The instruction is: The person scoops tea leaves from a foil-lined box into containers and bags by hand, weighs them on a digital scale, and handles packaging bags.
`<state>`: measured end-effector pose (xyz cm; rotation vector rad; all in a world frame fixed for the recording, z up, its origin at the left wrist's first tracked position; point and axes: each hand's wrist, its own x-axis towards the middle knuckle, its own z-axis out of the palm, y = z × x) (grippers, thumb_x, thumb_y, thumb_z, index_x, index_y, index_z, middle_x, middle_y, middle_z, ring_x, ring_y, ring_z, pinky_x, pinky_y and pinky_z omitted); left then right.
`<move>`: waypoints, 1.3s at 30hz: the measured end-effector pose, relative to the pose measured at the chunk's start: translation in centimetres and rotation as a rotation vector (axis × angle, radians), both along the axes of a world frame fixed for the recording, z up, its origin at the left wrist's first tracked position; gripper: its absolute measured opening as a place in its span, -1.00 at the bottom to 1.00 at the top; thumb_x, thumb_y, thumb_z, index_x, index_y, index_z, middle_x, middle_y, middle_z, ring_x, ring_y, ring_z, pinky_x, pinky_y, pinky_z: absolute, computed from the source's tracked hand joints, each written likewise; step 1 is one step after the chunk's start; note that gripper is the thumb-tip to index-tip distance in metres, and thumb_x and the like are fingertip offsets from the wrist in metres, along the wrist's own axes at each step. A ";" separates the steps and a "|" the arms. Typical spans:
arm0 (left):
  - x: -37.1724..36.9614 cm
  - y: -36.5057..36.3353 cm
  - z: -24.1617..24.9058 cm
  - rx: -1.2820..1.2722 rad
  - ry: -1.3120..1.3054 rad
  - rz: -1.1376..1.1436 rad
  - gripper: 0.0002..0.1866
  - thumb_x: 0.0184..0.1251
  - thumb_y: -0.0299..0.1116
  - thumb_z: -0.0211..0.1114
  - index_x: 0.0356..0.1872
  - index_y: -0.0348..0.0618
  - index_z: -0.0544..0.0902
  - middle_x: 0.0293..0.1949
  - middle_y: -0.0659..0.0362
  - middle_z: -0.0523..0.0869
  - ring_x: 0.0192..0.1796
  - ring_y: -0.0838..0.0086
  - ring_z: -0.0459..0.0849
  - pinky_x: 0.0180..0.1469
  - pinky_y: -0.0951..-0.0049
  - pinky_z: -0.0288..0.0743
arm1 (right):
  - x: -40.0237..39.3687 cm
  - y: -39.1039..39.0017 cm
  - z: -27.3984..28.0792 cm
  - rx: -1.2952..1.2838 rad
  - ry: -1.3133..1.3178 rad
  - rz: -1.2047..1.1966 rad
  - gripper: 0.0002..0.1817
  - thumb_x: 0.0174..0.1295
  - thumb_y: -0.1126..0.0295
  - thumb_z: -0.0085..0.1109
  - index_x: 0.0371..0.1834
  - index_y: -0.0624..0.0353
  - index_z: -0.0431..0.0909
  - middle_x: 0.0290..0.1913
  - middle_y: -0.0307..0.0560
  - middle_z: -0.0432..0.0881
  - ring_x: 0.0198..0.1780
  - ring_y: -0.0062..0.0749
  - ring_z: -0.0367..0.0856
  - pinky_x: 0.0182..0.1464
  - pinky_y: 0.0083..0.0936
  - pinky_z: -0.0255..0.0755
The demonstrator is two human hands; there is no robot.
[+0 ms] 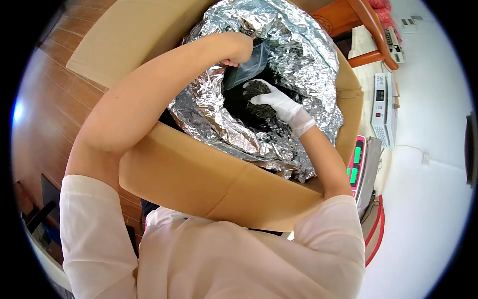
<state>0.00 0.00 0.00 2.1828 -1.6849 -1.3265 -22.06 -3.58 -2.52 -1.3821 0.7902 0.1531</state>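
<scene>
My bare left hand (239,50) is closed on the edge of a clear plastic bag (256,64), its fingers mostly turned out of sight. The bag hangs inside a large cardboard box (214,182) lined with crumpled silver foil (313,74). Below and right of the bag, my right hand (281,103) wears a white glove. Its fingers curl around a clump of dark dried leaves (256,88), which look like tea. More of the same dark leaves lie deep in the foil, around and under the glove.
Box flaps (124,37) spread outward at the left and front. To the right stand a scale with green displays (357,154) and a white machine with a control panel (379,107). A wooden chair (371,25) is at the upper right, near red packages (386,15).
</scene>
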 end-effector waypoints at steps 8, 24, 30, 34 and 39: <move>-1.9 1.2 1.7 -0.145 0.057 -0.029 -0.73 0.17 -0.45 -0.03 -0.58 -0.42 0.56 -0.61 0.08 0.64 -0.65 0.40 0.59 -0.62 0.43 0.51 | -1.9 2.3 9.6 0.107 -0.295 -0.321 -0.47 0.10 0.44 0.13 0.21 0.20 0.36 0.05 -0.03 0.56 -0.06 -0.28 0.58 0.03 -0.38 0.47; -2.0 0.9 1.8 -0.227 0.081 0.002 -0.73 0.22 -0.39 -0.02 -0.52 -0.41 0.51 -0.62 0.06 0.57 -0.71 0.33 0.54 -0.65 0.32 0.47 | 4.0 3.0 4.0 -0.413 -0.387 -0.732 -0.54 0.10 0.28 0.33 -0.02 0.25 0.39 -0.11 -0.15 0.50 -0.07 -0.51 0.44 0.05 -0.53 0.32; -1.6 1.2 2.1 -0.145 0.084 0.045 -0.77 0.18 -0.42 -0.03 -0.51 -0.39 0.50 -0.65 0.08 0.53 -0.74 0.34 0.50 -0.71 0.31 0.41 | 3.5 3.8 4.1 -0.638 -0.310 -0.506 -0.72 0.32 0.24 -0.01 -0.15 0.21 0.59 -0.02 -0.07 0.51 -0.05 -0.48 0.44 0.10 -0.54 0.28; -1.6 1.1 1.6 -0.188 0.008 0.017 -0.81 0.11 -0.49 -0.05 -0.35 -0.33 0.53 -0.62 0.08 0.57 -0.74 0.35 0.50 -0.72 0.31 0.42 | 2.6 4.1 6.2 -0.741 -0.330 -0.436 -0.67 0.30 0.31 -0.13 -0.26 0.20 0.67 -0.11 -0.06 0.59 -0.26 -0.50 0.52 -0.20 -0.56 0.42; -1.5 0.8 1.4 -0.293 -0.100 -0.047 -0.70 0.08 -0.54 -0.06 -0.20 -0.33 0.57 -0.53 0.03 0.65 -0.72 0.32 0.55 -0.69 0.34 0.47 | 0.4 2.3 2.9 -0.681 -0.119 -0.393 -0.71 0.22 0.37 -0.11 -0.45 0.26 0.61 -0.42 -0.18 0.64 -0.45 -0.61 0.49 -0.38 -0.66 0.38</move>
